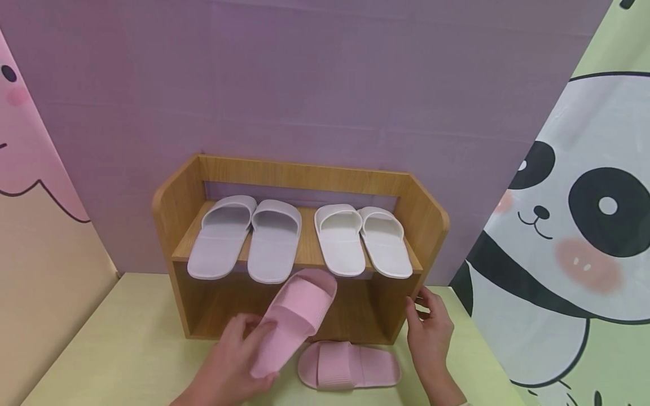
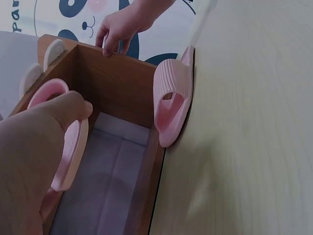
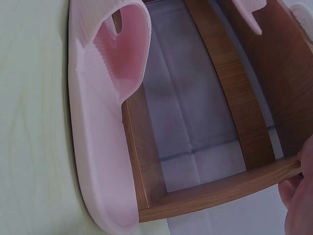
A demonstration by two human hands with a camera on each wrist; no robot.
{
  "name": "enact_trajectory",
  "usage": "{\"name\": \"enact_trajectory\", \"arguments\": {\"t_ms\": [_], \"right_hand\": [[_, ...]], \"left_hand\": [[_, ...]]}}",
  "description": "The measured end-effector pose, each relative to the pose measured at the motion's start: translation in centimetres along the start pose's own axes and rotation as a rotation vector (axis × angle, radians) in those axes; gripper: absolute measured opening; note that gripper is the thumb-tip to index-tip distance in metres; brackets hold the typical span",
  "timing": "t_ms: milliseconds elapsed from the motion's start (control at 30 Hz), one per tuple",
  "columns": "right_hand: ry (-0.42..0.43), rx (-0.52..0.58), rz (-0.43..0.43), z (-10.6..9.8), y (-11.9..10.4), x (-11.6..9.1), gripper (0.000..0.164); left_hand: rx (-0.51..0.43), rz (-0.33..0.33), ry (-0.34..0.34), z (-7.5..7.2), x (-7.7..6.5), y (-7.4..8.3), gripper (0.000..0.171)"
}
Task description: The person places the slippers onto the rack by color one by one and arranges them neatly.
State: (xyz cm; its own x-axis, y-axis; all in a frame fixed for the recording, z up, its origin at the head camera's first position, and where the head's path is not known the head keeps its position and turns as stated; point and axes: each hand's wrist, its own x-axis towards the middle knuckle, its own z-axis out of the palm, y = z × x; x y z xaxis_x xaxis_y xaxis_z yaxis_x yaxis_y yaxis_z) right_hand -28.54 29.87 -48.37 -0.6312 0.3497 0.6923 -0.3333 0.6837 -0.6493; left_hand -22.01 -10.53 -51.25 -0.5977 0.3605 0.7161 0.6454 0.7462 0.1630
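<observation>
A pink slipper (image 1: 296, 321) is gripped at its heel end by my left hand (image 1: 236, 361), tilted in front of the lower shelf of a wooden shoe rack (image 1: 304, 173). Its thumb and fingers pinch the sole in the head view. The other pink slipper (image 1: 350, 365) lies sideways on the table before the rack's front edge. My right hand (image 1: 430, 332) holds the front edge of the rack's right side panel with curled fingers. In the left wrist view the right hand (image 2: 124, 29) shows at that panel's edge.
On the upper shelf stand a pale lilac slipper pair (image 1: 274, 245) at left and a white slipper pair (image 1: 340, 242) at right. The rack stands on a pale yellow table (image 1: 127, 332) against a purple backdrop (image 1: 304, 84). A panda print (image 1: 574, 225) hangs at right.
</observation>
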Motion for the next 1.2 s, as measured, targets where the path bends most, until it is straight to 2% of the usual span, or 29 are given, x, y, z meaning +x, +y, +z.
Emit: {"name": "enact_trajectory", "arguments": {"t_ms": [267,467,700,1200], "right_hand": [[0.001,0.020,-0.017,-0.1,-0.3,-0.1,0.032],[0.003,0.006,-0.018,-0.1,-0.4,-0.1,0.033],[0.004,0.002,-0.009,-0.1,-0.4,-0.1,0.033],[0.004,-0.010,-0.005,0.0,-0.3,0.0,0.032]], "left_hand": [[-0.001,-0.149,-0.010,0.8,0.5,0.4,0.089],[-0.032,-0.231,0.019,1.9,1.0,0.3,0.086],[-0.044,-0.366,0.006,3.2,1.5,0.2,0.083],[-0.058,-0.506,-0.020,4.8,2.6,-0.9,0.078]]}}
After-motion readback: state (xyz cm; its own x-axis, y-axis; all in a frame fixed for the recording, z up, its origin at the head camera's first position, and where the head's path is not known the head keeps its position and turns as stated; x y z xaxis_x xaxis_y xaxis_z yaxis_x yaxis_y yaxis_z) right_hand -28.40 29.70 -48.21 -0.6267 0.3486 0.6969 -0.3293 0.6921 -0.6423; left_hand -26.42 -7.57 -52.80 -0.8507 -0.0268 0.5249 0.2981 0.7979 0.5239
